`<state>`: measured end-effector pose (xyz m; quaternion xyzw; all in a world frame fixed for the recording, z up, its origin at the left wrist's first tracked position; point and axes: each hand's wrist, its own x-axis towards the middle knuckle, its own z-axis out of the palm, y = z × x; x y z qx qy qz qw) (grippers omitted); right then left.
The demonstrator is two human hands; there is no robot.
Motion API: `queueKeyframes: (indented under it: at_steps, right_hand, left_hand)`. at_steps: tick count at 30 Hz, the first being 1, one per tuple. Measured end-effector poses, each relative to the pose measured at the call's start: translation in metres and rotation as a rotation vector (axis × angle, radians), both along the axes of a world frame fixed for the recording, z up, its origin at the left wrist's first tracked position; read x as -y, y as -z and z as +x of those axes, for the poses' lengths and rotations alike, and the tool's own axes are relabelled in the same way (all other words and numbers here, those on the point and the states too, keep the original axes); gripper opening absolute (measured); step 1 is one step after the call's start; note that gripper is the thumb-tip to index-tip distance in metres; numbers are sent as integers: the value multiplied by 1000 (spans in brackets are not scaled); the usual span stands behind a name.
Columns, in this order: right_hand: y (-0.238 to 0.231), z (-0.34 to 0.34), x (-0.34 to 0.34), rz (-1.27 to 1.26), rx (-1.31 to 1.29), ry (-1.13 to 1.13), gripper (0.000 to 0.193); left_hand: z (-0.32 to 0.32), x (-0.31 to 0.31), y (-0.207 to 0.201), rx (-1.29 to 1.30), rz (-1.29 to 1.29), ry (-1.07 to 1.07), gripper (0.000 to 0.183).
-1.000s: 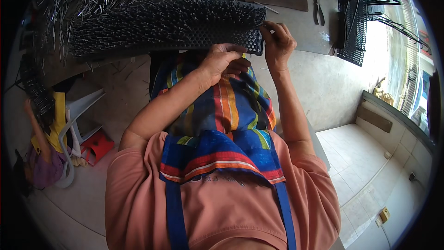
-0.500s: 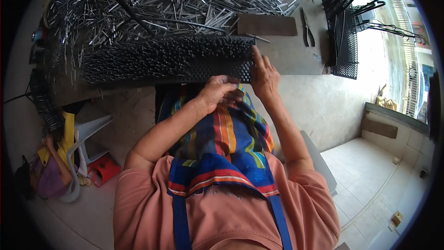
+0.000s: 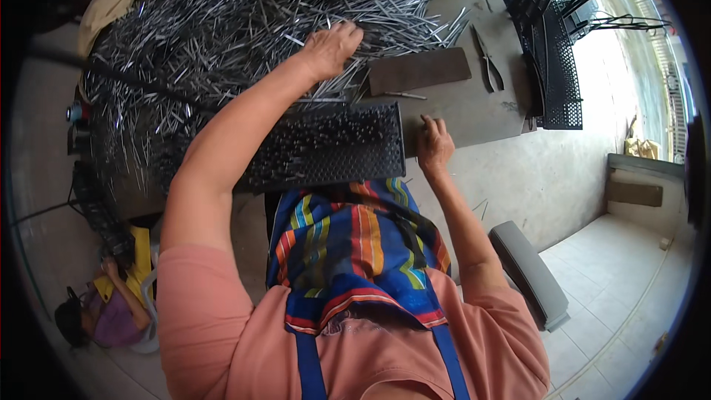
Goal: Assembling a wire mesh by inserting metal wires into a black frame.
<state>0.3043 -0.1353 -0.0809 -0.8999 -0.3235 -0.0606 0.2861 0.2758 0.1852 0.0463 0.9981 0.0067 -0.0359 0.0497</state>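
Note:
My left hand reaches over the heap of thin metal strips, its fingers bent together and touching them. Whatever lies between its fingertips is hidden. My right hand is at the front edge of the table, just right of a black perforated panel. Its fingers are half bent with gaps between them, and nothing shows in them. Many short dark pieces stick up from the panel, while bare holes show along its near right part. The panel overhangs the table above my striped apron; my left forearm covers its left part.
Behind the panel lie a flat brown block and a thin rod. Pliers rest farther right. Black mesh pieces with hooks stand at the right end. A grey padded seat is at lower right; another person sits at lower left.
My left hand has left the panel's near edge and moved forward onto the metal strips. My right hand has shifted off the panel's right edge. The whole view has tilted slightly.

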Motion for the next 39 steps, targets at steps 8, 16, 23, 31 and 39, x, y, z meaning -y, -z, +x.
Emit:
queueKeyframes:
  at_steps: [8, 16, 23, 31, 39]
  right_hand:
    - [5, 2, -3, -101, 104, -2, 27]
    - [6, 4, -10, -106, 98, 12, 26]
    - [7, 3, -11, -97, 113, 29, 26]
    - [4, 3, -10, -85, 133, 13, 27]
    - [-29, 34, -31, 392, -305, 132, 15]
  left_hand:
    - [61, -30, 82, 42, 114, 259, 102]
    - [86, -31, 97, 245, 117, 167, 74]
    - [76, -36, 115, 346, 88, 164, 77]
    - [60, -43, 100, 152, 33, 137, 68]
    - [58, -72, 53, 472, -492, -529, 29]
